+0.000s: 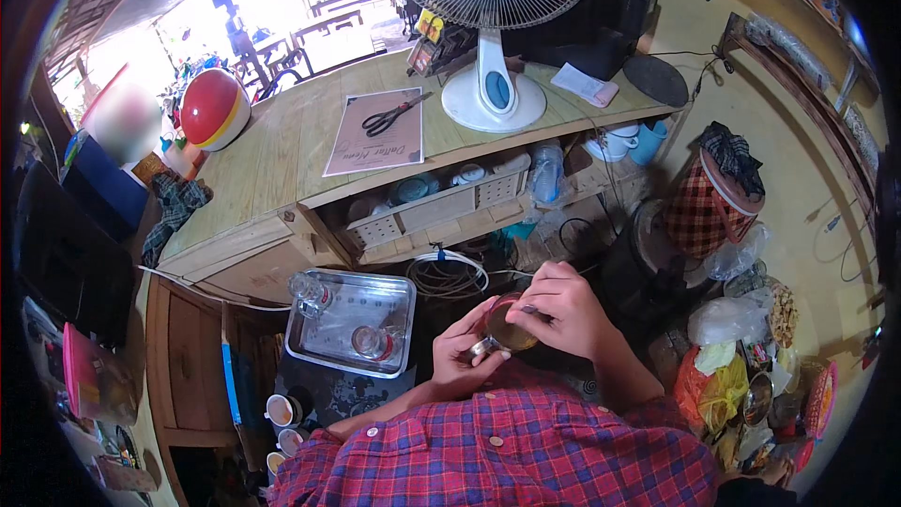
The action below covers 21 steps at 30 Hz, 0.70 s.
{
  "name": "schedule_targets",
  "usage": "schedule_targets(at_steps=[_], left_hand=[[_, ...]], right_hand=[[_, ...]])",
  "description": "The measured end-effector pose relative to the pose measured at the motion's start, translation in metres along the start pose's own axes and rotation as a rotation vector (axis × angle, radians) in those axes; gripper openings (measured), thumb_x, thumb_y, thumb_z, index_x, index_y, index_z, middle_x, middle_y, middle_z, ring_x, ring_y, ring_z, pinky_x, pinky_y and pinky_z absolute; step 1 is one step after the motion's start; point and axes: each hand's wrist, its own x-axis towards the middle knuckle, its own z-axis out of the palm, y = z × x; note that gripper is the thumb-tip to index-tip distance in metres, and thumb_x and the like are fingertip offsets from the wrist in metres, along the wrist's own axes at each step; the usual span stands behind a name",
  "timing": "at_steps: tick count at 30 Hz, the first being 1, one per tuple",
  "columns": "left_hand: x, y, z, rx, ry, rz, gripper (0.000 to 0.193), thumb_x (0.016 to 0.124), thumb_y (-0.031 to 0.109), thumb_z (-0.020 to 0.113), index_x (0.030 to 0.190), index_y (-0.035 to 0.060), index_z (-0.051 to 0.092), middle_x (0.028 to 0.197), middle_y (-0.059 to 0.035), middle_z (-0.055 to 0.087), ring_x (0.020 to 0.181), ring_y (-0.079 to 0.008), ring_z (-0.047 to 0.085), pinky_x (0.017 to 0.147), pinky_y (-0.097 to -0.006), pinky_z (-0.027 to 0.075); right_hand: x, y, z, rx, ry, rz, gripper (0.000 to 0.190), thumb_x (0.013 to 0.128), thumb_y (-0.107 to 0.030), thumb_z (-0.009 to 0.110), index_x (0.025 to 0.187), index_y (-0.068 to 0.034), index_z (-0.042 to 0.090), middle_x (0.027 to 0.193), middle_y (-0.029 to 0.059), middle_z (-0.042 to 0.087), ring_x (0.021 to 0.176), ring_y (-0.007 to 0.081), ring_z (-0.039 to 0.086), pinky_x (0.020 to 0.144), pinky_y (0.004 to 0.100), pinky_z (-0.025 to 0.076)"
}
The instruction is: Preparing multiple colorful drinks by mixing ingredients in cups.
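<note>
Close to the chest, my left hand holds a glass mug by its handle side; brownish contents show in it. My right hand is over the mug's rim, its fingers pinched on a small thing that is mostly hidden, perhaps a spoon handle. To the left, a rectangular metal tray bears two clear glass mugs, one lying tipped at its upper left and one near its lower right. Several white cups stand below the tray.
A wooden counter ahead bears a white fan, scissors on a printed menu sheet and a red-and-white helmet. Under it sits a plastic basket. Coiled cable hangs below. Plastic bags lie at right.
</note>
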Motion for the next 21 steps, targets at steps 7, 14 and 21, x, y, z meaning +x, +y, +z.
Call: schedule_targets(at_steps=[7, 14, 21], left_hand=[[-0.002, -0.005, -0.001, 0.046, -0.009, 0.006, 0.026, 0.068, -0.004, 0.077, 0.059, -0.0034, 0.053, 0.136, -0.0276, 0.049, 0.121, -0.0275, 0.056, 0.091, -0.0303, 0.047], [-0.001, -0.005, 0.001, 0.027, -0.006, 0.038, 0.025, 0.069, -0.004, 0.076, 0.06, -0.0036, 0.053, 0.136, -0.0278, 0.049, 0.122, -0.0287, 0.055, 0.096, -0.0328, 0.045], [-0.001, -0.004, 0.003, -0.055, 0.011, 0.021, 0.026, 0.07, -0.006, 0.075, 0.059, -0.0039, 0.051, 0.137, -0.0296, 0.046, 0.125, -0.032, 0.051, 0.101, -0.037, 0.042]], right_hand=[[0.0, -0.002, -0.001, -0.092, 0.058, 0.014, 0.014, 0.07, -0.019, 0.079, 0.071, -0.007, 0.071, 0.069, 0.0012, 0.065, 0.071, 0.019, 0.056, 0.067, 0.0322, 0.042], [-0.001, -0.003, 0.003, -0.162, 0.167, -0.041, 0.015, 0.068, -0.018, 0.08, 0.071, -0.007, 0.071, 0.07, 0.0006, 0.065, 0.072, 0.0191, 0.055, 0.069, 0.0327, 0.043], [-0.005, 0.0, 0.006, -0.122, 0.185, 0.011, 0.014, 0.074, -0.02, 0.075, 0.07, -0.007, 0.07, 0.072, 0.0021, 0.065, 0.077, 0.0195, 0.057, 0.07, 0.034, 0.043]])
